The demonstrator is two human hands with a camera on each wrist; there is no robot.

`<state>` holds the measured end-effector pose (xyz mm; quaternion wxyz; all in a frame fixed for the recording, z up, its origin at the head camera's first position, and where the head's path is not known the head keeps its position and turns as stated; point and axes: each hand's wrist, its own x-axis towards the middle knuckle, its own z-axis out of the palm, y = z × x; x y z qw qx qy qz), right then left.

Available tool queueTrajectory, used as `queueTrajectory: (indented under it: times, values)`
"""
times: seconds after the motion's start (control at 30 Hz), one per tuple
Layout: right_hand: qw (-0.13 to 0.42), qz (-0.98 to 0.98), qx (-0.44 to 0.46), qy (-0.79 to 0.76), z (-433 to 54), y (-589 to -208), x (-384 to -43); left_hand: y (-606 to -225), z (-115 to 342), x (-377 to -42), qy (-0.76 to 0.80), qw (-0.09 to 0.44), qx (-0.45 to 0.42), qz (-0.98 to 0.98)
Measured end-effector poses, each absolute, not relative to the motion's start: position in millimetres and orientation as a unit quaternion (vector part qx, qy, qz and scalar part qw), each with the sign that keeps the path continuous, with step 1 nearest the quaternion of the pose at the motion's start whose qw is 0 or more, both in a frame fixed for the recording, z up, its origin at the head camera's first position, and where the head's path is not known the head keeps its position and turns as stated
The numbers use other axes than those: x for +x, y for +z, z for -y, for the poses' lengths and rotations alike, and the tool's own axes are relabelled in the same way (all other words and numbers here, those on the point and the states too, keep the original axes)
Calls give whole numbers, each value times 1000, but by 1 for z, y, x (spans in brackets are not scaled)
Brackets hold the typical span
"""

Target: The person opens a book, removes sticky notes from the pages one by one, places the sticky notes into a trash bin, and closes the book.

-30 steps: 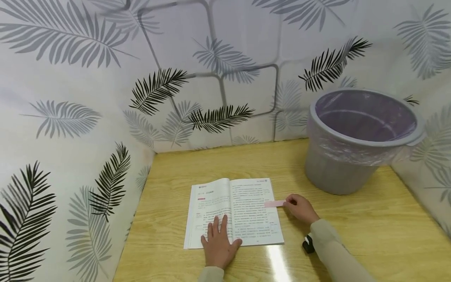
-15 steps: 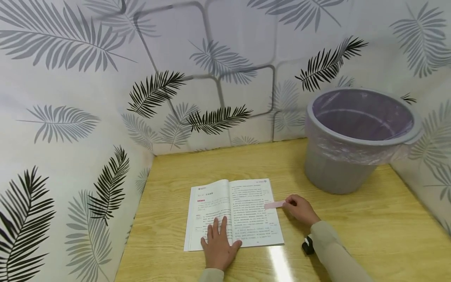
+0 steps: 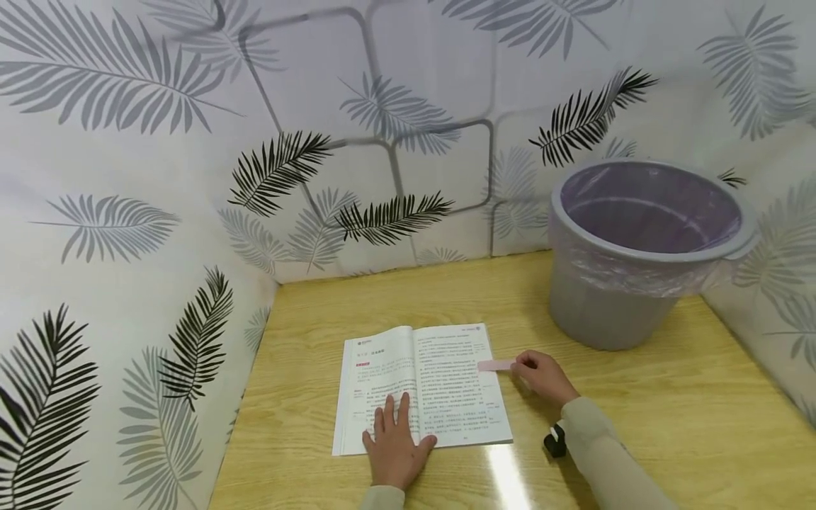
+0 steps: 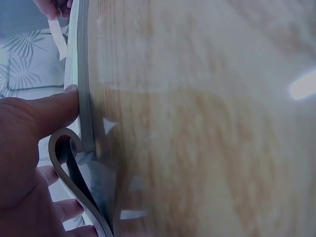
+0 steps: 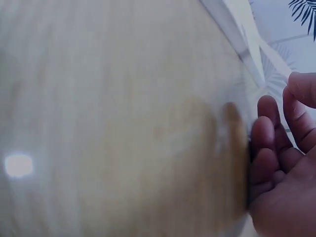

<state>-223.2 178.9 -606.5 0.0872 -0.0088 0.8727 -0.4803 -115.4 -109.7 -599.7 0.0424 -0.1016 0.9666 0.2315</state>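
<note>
An open book (image 3: 446, 397) with printed pages lies on the wooden table. My left hand (image 3: 397, 446) rests on its lower middle with fingers spread, the thumb on the right page and the other fingers on the left. In the left wrist view, the left thumb (image 4: 57, 109) lies across the pages near the curved spine. Beyond the book's right edge, my right hand (image 3: 543, 377) pinches a pink paper strip (image 3: 494, 365) between thumb and index finger. The strip's free end is over the right page's outer margin. In the right wrist view the remaining fingers (image 5: 266, 143) are curled.
A large grey bucket (image 3: 612, 312) lined with a clear plastic bag stands at the table's back right. Leaf-patterned sheeting (image 3: 395, 85) walls the back and both sides. Glare shows on the wooden table (image 3: 306, 397) below the book.
The strip's free end has risen slightly at the page margin, still pinched by the right hand. The left hand stays on the book. The whole view has shifted a little.
</note>
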Motion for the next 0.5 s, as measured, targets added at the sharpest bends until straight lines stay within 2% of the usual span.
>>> queueTrajectory:
  times: [0.1,0.27,0.37,0.5]
  values:
    - [89,-869,-8,-487,-179,-598,-225,-601,111,-117,230,41,-106,-967]
    - [55,-877,-22,-476,-176,-572,-220,-604,111,-117,226,36,-107,-968]
    - [16,-884,-56,-463,-172,-544,-214,-604,111,-117,224,33,-105,-968]
    - [-66,-886,-115,-445,-170,-498,-204,-603,111,-117,227,34,-103,-968]
